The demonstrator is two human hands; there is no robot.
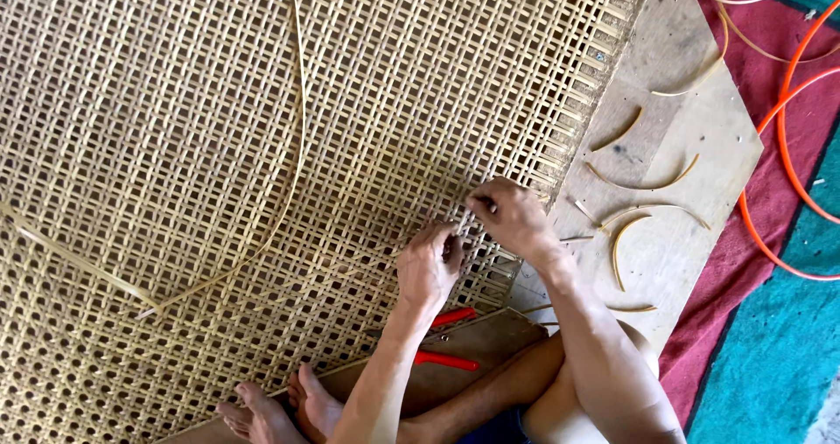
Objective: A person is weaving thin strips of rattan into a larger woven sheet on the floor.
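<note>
While both hands work close together near the lower right edge of the woven cane panel (262, 129), the person sits on the floor with bare feet (280, 409) tucked under that edge, probably so the weave stays within easy reach. On the left hand (429, 265) the fingers curl down onto the mesh, pressing on it as if to steady the strands; whether they pinch a strand I cannot tell. On the right hand (512, 216) the fingers are drawn together at the tips, apparently nipping a thin strand right at the weave, just beside the left hand.

A long loose cane strip (293, 146) lies in a wide curve across the panel, its free end away from the hands. Red-handled pliers (446, 339) rest just below the left wrist, partly under the panel, near enough to grab. Short curved cane offcuts (626, 243) are scattered on the bare wooden board (700, 146) to the right of the panel. Beyond it, an orange cord (783, 120) loops over a red and teal mat (770, 356).
</note>
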